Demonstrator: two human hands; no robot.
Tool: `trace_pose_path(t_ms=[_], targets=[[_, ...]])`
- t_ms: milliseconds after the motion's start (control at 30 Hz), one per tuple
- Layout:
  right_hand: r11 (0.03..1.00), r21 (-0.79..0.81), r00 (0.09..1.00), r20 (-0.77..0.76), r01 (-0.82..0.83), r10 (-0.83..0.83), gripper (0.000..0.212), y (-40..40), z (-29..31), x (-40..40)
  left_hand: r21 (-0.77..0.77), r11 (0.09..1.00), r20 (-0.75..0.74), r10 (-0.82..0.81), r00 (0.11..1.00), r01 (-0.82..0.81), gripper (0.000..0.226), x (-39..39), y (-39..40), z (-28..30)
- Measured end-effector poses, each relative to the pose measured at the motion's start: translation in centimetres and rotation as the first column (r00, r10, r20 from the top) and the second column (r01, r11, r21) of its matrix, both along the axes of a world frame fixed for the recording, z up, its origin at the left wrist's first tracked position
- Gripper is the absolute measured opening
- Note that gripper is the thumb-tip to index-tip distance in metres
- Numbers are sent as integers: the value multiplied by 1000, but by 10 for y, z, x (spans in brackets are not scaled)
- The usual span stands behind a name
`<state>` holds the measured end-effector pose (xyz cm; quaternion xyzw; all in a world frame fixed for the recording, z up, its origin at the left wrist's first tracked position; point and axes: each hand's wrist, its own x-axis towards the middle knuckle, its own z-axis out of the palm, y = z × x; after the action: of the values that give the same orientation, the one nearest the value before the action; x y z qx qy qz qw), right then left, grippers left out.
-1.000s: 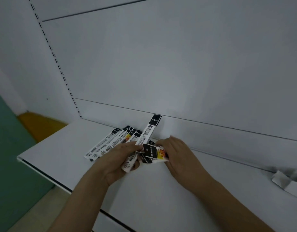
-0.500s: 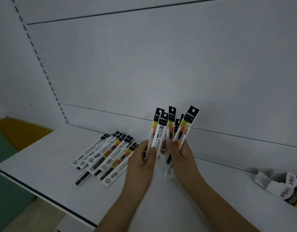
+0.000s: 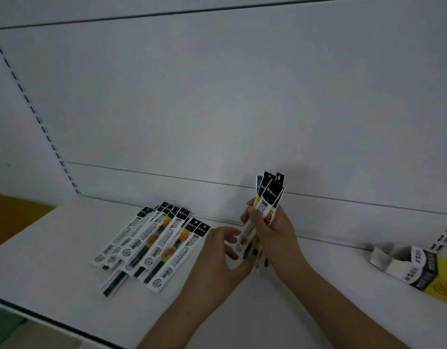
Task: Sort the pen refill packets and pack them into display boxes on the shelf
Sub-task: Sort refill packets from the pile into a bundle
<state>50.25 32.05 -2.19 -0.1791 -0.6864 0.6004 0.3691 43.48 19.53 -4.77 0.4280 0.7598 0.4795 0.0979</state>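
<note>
Refill packets, two groups. Starting big: white shelf [image 3: 66, 248] with white back panel [image 3: 217, 96] behind it, slotted upright [image 3: 28, 104] at left. On the shelf, left of my hands, I see a fanned pile of pen refill packets [image 3: 152, 240], lying flat and overlapping, black header ends toward the back panel, some face up with orange-yellow print, some showing barcodes. Far right on the shelf, well apart from both hands, a display box [image 3: 418, 270] lies on its side, white flaps open toward the left, black and yellow printing.

My right hand [image 3: 275, 238] grips a bunch of packets [image 3: 265, 210] held roughly upright above the shelf, fingers and thumb curled round its middle, black headers sticking up past the fingers, lower ends poking out below the palm. My left hand [image 3: 217, 258] sits just beside it, between the flat pile and the held bunch, fingers loosely curled toward the bunch's lower end. I cannot tell whether it actually pinches a packet or only touches them; the contact is blurred.
</note>
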Motion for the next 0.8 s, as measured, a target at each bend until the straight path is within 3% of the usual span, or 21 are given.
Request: trace_pose_path(t_ms=[67, 133, 267, 333, 433, 467, 567, 700, 800], targets=[[1000, 1, 1000, -4, -3, 3, 8, 1, 9, 5, -46, 999, -57, -20, 998, 17, 59, -6, -3, -2], [999, -32, 999, 38, -36, 37, 15, 2, 9, 13, -52, 998, 11, -47, 999, 47, 63, -11, -6, 2], [994, 59, 954, 291, -95, 74, 27, -9, -20, 27, 66, 997, 89, -40, 995, 34, 60, -18, -12, 19], [990, 97, 930, 361, -107, 66, 13, -13, -27, 26, 81, 992, 32, -99, 995, 96, 67, -10, -9, 32], [961, 252, 918, 397, -111, 2, 23, -17, -19, 24, 84, 989, -19, -117, 993, 118, 46, 2, 1, 49], [959, 259, 925, 380, -111, 5, 17, -20, -17, 24, 93, 990, -11, -106, 994, 107, 38, 3, 4, 54], [960, 235, 918, 392, -155, 53, 47, -24, -16, 31, 72, 992, 52, -108, 993, 104, 22, -6, 11, 62], [868, 470, 874, 477, -160, -97, 37, -15, -14, 46, 48, 962, 169, -271, 948, 267, 34, -14, 10, 66], [904, 408, 862, 496, -123, -107, 22, -16, -16, 44, 39, 966, 136, -259, 956, 256, 31, -11, 12, 65]])
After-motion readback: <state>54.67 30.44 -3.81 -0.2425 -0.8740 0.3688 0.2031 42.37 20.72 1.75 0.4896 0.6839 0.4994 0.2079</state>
